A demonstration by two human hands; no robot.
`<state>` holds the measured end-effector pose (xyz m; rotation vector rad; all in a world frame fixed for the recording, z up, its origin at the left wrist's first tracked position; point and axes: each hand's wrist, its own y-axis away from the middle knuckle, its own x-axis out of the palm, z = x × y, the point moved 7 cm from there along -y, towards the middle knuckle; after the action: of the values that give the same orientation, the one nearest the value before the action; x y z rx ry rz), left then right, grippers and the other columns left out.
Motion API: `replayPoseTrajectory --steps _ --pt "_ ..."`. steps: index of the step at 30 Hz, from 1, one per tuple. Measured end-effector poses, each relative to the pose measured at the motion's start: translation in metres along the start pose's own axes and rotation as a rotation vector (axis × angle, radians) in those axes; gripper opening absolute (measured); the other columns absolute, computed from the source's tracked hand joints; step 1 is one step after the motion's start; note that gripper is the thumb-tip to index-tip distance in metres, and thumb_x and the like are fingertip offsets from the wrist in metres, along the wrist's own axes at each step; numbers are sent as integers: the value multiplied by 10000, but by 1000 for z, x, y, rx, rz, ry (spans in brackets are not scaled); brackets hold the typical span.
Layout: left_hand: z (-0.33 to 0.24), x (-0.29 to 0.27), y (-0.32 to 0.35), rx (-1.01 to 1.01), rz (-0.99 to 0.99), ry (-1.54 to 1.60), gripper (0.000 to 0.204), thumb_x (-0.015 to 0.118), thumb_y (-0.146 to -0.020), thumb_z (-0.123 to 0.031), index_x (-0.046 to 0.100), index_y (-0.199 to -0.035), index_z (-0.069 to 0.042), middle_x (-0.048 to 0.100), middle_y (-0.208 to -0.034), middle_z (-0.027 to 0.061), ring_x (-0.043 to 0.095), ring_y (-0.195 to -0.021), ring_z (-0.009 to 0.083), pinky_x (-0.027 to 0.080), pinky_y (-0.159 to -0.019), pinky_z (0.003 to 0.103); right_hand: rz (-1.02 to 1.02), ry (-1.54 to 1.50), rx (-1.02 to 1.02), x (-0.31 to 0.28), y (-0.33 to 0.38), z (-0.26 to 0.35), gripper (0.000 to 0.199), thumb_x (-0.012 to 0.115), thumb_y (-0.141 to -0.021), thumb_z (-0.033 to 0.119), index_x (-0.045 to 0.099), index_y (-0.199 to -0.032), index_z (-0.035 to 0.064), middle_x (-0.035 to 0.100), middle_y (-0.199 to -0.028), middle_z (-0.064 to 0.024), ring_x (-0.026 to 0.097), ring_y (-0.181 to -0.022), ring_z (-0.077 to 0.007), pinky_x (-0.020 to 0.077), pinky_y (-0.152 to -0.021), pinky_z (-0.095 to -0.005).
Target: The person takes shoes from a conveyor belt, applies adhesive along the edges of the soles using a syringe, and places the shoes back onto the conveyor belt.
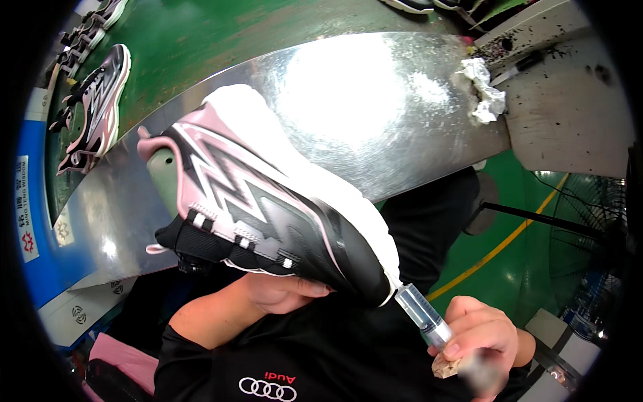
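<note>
A pink, grey and black sneaker with a white sole lies tilted on its side in the air, toe toward the lower right. A pale green last with a small hole shows in its collar. My left hand holds the sneaker from below, near the forefoot; part of its fingers is hidden behind the upper. My right hand grips a clear syringe, whose tip meets the sole edge at the toe. A crumpled beige scrap sits by the fingers of that hand.
Beyond the sneaker stretches a shiny metal table edge, with a green belt behind it. Another sneaker stands at left. Crumpled white tissue and a black-handled tool lie at upper right. A fan stands at right.
</note>
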<state>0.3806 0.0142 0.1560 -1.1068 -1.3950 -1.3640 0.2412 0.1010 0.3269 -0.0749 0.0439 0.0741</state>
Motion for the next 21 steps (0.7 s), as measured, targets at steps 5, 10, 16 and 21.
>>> replayPoseTrajectory --steps 5,10,16,21 --pt "-3 14 -31 19 79 -9 354 581 -806 70 563 -1142 -42 593 -1133 103 548 -1091 222 433 -961 337 -23 111 -24 -6 9 17 797 769 -584 555 553 -1103 -10 649 -856 -44 559 -681 -181 326 -610 -315" --pt "-6 22 -49 70 82 -5 348 601 -800 59 579 -1129 -54 601 -1127 95 553 -1085 212 430 -976 369 -116 147 -12 -11 32 6 663 794 -611 488 560 -1055 55 640 -945 -119 581 -708 -206 367 -605 -293" --pt "-8 23 -64 105 49 -12 329 610 -790 70 603 -1090 -65 618 -1095 82 576 -1047 202 447 -955 353 -149 190 6 -13 35 4 645 792 -616 487 555 -1056 79 622 -958 -131 540 -739 -209 390 -628 -309" --pt "-13 30 -70 112 67 -19 328 619 -787 65 611 -1080 -82 627 -1076 65 588 -1017 173 459 -939 337 -120 289 19 -7 30 3 694 810 -578 489 560 -1094 98 621 -952 -114 487 -711 -191 369 -605 -296"
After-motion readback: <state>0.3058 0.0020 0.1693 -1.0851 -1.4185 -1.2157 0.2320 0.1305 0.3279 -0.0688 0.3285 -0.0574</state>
